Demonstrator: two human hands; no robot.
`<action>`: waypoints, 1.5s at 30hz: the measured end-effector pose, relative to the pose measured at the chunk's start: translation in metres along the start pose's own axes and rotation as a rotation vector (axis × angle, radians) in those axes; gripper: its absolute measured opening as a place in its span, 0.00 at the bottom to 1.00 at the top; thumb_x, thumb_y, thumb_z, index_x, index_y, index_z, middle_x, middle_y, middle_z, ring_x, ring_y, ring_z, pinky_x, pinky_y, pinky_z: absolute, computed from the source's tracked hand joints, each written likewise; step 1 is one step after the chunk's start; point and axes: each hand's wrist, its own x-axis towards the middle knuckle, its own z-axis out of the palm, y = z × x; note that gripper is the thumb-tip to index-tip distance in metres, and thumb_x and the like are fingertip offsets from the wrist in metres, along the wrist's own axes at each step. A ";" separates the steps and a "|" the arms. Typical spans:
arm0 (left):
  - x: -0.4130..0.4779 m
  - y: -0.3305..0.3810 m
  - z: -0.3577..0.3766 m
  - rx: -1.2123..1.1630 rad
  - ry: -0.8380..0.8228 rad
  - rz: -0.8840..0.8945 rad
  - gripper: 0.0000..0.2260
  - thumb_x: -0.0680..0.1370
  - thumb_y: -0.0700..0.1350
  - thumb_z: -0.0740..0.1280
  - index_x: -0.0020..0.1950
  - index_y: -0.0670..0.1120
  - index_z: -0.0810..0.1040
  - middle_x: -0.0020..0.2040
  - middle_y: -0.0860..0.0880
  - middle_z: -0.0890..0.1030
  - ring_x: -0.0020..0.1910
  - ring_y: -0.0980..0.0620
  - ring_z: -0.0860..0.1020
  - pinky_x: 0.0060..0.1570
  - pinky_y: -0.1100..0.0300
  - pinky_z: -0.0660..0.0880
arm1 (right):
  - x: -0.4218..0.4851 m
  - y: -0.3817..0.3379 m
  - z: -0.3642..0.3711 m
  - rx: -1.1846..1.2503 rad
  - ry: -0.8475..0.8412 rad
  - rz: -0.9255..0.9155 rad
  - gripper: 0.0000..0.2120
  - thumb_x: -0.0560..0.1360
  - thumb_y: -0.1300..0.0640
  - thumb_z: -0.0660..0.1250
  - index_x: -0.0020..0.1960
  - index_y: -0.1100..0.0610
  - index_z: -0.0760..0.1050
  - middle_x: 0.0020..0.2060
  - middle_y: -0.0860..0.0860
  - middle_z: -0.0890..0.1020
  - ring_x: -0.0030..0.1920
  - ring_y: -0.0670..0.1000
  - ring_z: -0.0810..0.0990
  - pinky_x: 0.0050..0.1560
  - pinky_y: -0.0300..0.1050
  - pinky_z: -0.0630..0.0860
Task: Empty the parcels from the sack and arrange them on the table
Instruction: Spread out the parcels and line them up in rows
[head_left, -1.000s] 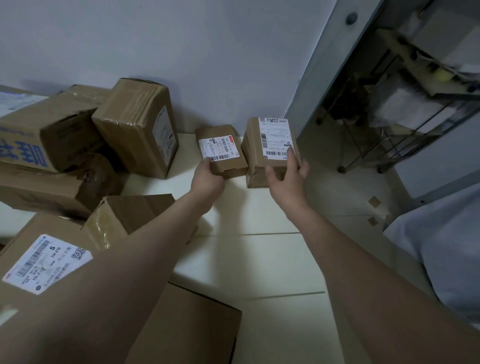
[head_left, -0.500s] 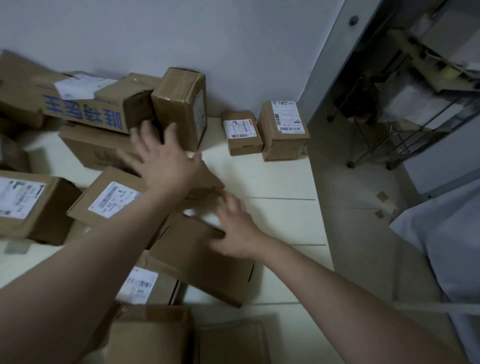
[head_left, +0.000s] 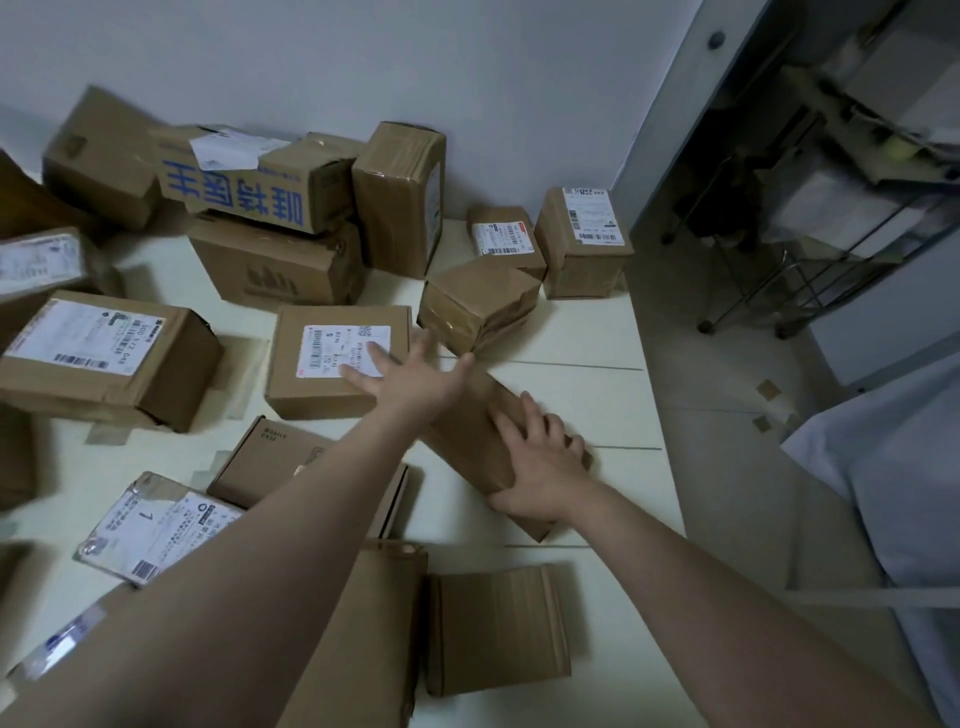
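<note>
Several brown cardboard parcels cover the pale table (head_left: 582, 395). My right hand (head_left: 540, 462) grips a long flat brown box (head_left: 467, 436) lying diagonally near the table's right side, fingers on top and thumb round its near edge. My left hand (head_left: 410, 374) is spread, fingers straight, reaching over the right end of a labelled flat box (head_left: 332, 358) and touching the far end of the long box. A tilted taped parcel (head_left: 475, 306) sits just beyond my left hand. Two small labelled boxes, the smaller (head_left: 504, 239) and the taller (head_left: 582, 239), stand at the far right corner by the wall.
A stack of bigger boxes, one with blue print (head_left: 244, 192), lines the wall at the back left. More parcels lie at the left (head_left: 104, 353) and near edge (head_left: 493, 629). The table's right edge drops to the floor, where a wire rack (head_left: 810, 249) stands. A pale blue cloth (head_left: 893, 493) is at the right.
Both hands left the two small boxes at the far corner and came back to the middle. My right hand now grips the long flat box; my left hand has moved right and lower.
</note>
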 end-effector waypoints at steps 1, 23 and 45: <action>-0.003 0.005 0.004 0.003 -0.006 0.043 0.34 0.75 0.69 0.56 0.79 0.60 0.54 0.79 0.38 0.45 0.76 0.35 0.34 0.71 0.36 0.32 | -0.001 0.005 0.000 0.028 0.008 0.019 0.51 0.66 0.40 0.71 0.77 0.42 0.40 0.77 0.52 0.34 0.76 0.63 0.43 0.72 0.66 0.51; -0.011 0.040 0.055 0.299 0.063 0.370 0.23 0.77 0.53 0.64 0.72 0.57 0.69 0.71 0.45 0.68 0.71 0.38 0.62 0.68 0.48 0.60 | -0.028 0.080 -0.029 1.073 0.345 0.393 0.38 0.76 0.41 0.65 0.78 0.45 0.48 0.72 0.51 0.65 0.69 0.53 0.69 0.65 0.48 0.67; 0.048 0.082 0.023 -0.066 0.074 0.195 0.27 0.75 0.61 0.60 0.70 0.48 0.69 0.56 0.43 0.77 0.55 0.42 0.75 0.49 0.54 0.70 | 0.078 0.105 -0.041 0.175 0.186 0.351 0.40 0.76 0.37 0.61 0.78 0.43 0.41 0.78 0.52 0.36 0.76 0.61 0.32 0.71 0.72 0.42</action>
